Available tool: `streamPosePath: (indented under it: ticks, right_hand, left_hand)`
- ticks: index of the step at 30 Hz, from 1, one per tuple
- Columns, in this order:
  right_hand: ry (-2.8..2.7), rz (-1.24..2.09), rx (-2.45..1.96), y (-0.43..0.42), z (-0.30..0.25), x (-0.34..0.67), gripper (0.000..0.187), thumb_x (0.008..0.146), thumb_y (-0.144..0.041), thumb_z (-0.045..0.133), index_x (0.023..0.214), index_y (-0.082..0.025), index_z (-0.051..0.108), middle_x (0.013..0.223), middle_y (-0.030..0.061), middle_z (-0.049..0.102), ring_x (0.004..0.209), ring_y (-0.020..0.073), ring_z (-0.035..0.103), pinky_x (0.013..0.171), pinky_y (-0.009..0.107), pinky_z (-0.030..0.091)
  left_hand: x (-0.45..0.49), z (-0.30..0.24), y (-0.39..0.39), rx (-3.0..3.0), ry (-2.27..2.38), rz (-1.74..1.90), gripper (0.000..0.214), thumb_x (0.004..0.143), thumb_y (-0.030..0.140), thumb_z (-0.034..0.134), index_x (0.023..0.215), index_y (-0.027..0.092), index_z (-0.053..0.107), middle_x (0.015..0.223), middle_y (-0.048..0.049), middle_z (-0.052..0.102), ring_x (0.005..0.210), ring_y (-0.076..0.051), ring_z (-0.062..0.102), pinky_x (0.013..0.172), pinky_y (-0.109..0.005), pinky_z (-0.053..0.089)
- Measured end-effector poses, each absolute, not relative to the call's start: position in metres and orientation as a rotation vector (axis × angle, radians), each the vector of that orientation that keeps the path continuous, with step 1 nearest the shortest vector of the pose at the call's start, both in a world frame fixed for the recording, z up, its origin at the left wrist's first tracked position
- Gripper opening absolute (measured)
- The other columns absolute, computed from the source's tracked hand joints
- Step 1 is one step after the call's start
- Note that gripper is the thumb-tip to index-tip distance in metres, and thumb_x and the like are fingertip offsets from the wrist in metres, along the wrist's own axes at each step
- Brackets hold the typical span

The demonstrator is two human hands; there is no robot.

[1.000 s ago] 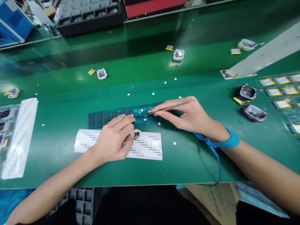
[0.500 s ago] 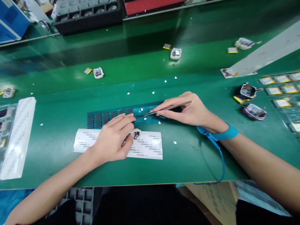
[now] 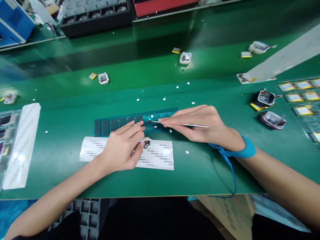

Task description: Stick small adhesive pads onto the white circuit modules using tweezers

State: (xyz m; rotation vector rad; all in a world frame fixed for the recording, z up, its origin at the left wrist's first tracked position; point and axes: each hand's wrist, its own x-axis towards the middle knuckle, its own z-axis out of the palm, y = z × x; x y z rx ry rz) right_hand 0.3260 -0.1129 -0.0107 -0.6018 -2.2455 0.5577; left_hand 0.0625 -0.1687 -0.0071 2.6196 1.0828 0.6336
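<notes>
My left hand (image 3: 122,146) is curled over a small white device (image 3: 145,142) that rests on a white printed sheet (image 3: 160,155), and its fingertips press on a dark sheet of small black pads (image 3: 112,125). My right hand (image 3: 197,123) pinches metal tweezers (image 3: 180,124) whose tips touch the right part of the pad sheet, close to my left fingertips. A blue wrist strap (image 3: 246,148) with a cord circles my right wrist.
Small white devices (image 3: 103,78) and yellow batteries (image 3: 176,50) lie on the green belt behind. Dark devices (image 3: 265,98) and a tray of yellow cells (image 3: 300,96) are at the right. A white sheet (image 3: 22,143) lies at the left, black trays (image 3: 92,16) at the back.
My right hand has lowered and flattened the tweezers, with their tips still on the pad sheet. My left hand has stayed in place. The view has shifted slightly.
</notes>
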Motion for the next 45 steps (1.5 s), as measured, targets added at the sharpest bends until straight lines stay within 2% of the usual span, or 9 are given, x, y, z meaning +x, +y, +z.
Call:
streamPosePath:
  ticks: [6,9,12,15,20,24,30,38,45]
  right_hand:
    - [-2.172,0.459,-0.616,-0.119,0.0,0.323,0.042,0.093,-0.006,0.064,0.125,-0.033,0.068,0.113,0.0001,0.077,0.096,0.018,0.077,0.077,0.034,0.068]
    - [-2.135,0.32,-0.567,-0.125,0.005,0.322,0.053,0.089,0.001,0.065,0.133,-0.028,0.064,0.114,0.0052,0.077,0.098,0.0188,0.077,0.076,0.033,0.067]
    - [-2.143,0.298,-0.617,-0.133,0.014,0.322,0.059,0.089,0.003,0.063,0.137,-0.031,0.061,0.118,0.005,0.076,0.103,0.0206,0.076,0.081,0.036,0.068]
    - [-2.265,0.373,-0.654,-0.142,0.024,0.325,0.063,0.091,0.0,0.061,0.143,-0.035,0.055,0.124,0.0015,0.073,0.111,0.0235,0.073,0.089,0.039,0.067]
    - [-2.344,0.355,-0.482,-0.158,0.018,0.326,0.048,0.101,-0.013,0.051,0.147,-0.024,0.051,0.132,0.006,0.069,0.118,0.0221,0.07,0.097,0.035,0.064]
    - [-2.331,0.325,-0.562,-0.171,0.006,0.32,0.043,0.102,-0.015,0.049,0.143,-0.026,0.055,0.131,0.0035,0.07,0.117,0.02,0.07,0.097,0.034,0.063]
    - [-2.333,0.259,-0.492,-0.172,0.002,0.316,0.036,0.102,-0.013,0.048,0.134,-0.019,0.062,0.13,0.0062,0.071,0.118,0.0179,0.069,0.099,0.032,0.062]
    - [-2.39,0.205,-0.378,-0.162,-0.006,0.317,0.038,0.103,-0.016,0.044,0.135,-0.027,0.062,0.132,0.0023,0.069,0.117,0.0169,0.07,0.096,0.031,0.063]
    - [-2.395,0.222,-0.338,-0.162,-0.006,0.315,0.036,0.102,-0.013,0.043,0.132,-0.018,0.063,0.133,0.0073,0.069,0.12,0.0179,0.068,0.098,0.031,0.062]
  left_hand:
    - [0.061,0.014,-0.184,2.357,0.779,0.879,0.015,0.094,0.017,0.052,0.087,0.022,0.064,0.11,-0.0077,0.079,0.108,-0.027,0.075,0.11,-0.055,0.052]
    - [0.061,0.025,-0.183,1.64,1.06,1.166,0.017,0.102,0.026,0.047,0.098,0.022,0.063,0.1,-0.0074,0.079,0.085,-0.023,0.077,0.085,-0.046,0.063]
    - [0.062,0.028,-0.17,1.1,1.109,1.136,0.016,0.099,0.027,0.053,0.092,0.018,0.064,0.083,-0.0068,0.076,0.062,-0.019,0.07,0.068,-0.037,0.061]
    - [0.064,0.023,-0.163,0.94,1.051,0.979,0.018,0.094,0.027,0.058,0.082,0.015,0.066,0.082,-0.0098,0.075,0.062,-0.018,0.067,0.066,-0.035,0.057]
    - [0.07,0.014,-0.174,1.071,1.267,1.026,0.015,0.088,0.032,0.07,0.084,0.017,0.07,0.074,-0.0019,0.067,0.059,-0.012,0.054,0.056,-0.025,0.048]
    - [0.071,0.014,-0.177,0.989,1.306,1.1,0.016,0.082,0.03,0.078,0.085,0.018,0.068,0.076,0.0,0.067,0.06,-0.011,0.061,0.061,-0.025,0.055]
    - [0.072,0.014,-0.176,0.82,1.262,1.142,0.031,0.078,0.027,0.081,0.068,0.019,0.053,0.067,0.0044,0.055,0.058,-0.011,0.064,0.058,-0.026,0.062]
    - [0.077,0.015,-0.179,0.873,1.261,1.115,0.035,0.077,0.028,0.08,0.067,0.019,0.048,0.064,0.0062,0.05,0.054,-0.009,0.059,0.059,-0.028,0.066]
    - [0.076,0.013,-0.18,0.861,1.246,1.088,0.033,0.079,0.026,0.079,0.067,0.019,0.049,0.065,0.0059,0.051,0.056,-0.011,0.065,0.057,-0.025,0.063]
